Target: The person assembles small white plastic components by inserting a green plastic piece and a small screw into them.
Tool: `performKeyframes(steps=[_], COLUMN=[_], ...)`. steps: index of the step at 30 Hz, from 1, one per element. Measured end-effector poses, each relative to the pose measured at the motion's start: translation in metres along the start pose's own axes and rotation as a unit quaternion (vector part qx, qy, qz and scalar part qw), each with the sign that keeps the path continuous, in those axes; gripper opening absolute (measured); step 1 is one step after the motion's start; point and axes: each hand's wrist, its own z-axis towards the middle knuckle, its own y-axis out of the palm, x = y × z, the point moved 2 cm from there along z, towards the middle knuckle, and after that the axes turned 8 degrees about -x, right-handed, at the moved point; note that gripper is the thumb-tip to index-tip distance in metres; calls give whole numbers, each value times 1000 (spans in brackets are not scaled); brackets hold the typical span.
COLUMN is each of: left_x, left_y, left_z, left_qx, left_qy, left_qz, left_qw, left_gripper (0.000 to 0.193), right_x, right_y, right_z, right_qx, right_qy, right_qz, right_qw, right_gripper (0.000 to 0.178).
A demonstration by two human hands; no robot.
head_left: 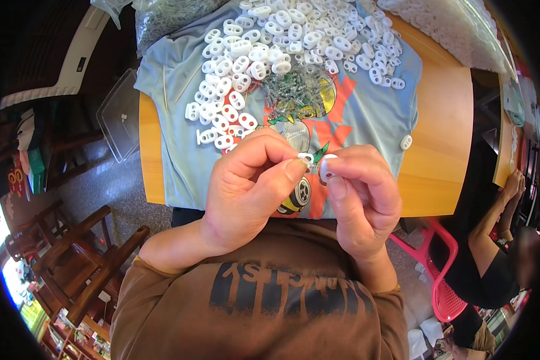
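Observation:
My left hand (246, 192) pinches a small white plastic cord-lock part (306, 158) between thumb and forefinger. Close beside it, my right hand (366, 201) grips a white oval cord-lock piece (326, 170) with a hole showing. A narrow gap separates the two parts, and fingertips cover much of both. Beyond my hands, a heap of white two-hole cord locks (282, 27) spreads over a grey-blue printed shirt (384, 114). Small metal springs (294, 93) lie piled in front of that heap.
The shirt covers a wooden table (447, 120), where one loose cord lock (406, 142) sits at the right. Clear bags (174, 21) of small parts stand at the back. A pink chair (438, 270) is at right, near another person's arm (489, 225). Wooden chairs (84, 264) stand left.

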Motion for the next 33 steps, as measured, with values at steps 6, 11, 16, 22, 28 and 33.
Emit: performKeyframes(steps=[6,11,16,22,28,33], left_x=[0,3,2,1,2,2], left_y=[1,1,-1,0,-3,-2], left_z=[-1,-1,-1,0,0,1], left_qx=[-5,-17,-32,-28,-29,-29], left_qy=[5,-17,-8,-7,-3,1], left_qz=[0,9,27,25,48,63], left_qw=[1000,1000,999,999,998,998], left_gripper=[2,1,2,3,2,2], right_x=[-1,-1,0,1,1,2], right_y=[6,4,3,3,3,2], right_z=[-5,-6,-6,-6,-7,-7], right_qx=[49,27,20,23,17,14], right_qy=[52,49,51,55,68,69], right_qz=[97,91,86,75,75,66], right_qw=[993,994,995,995,995,995], right_gripper=[27,27,26,24,24,24])
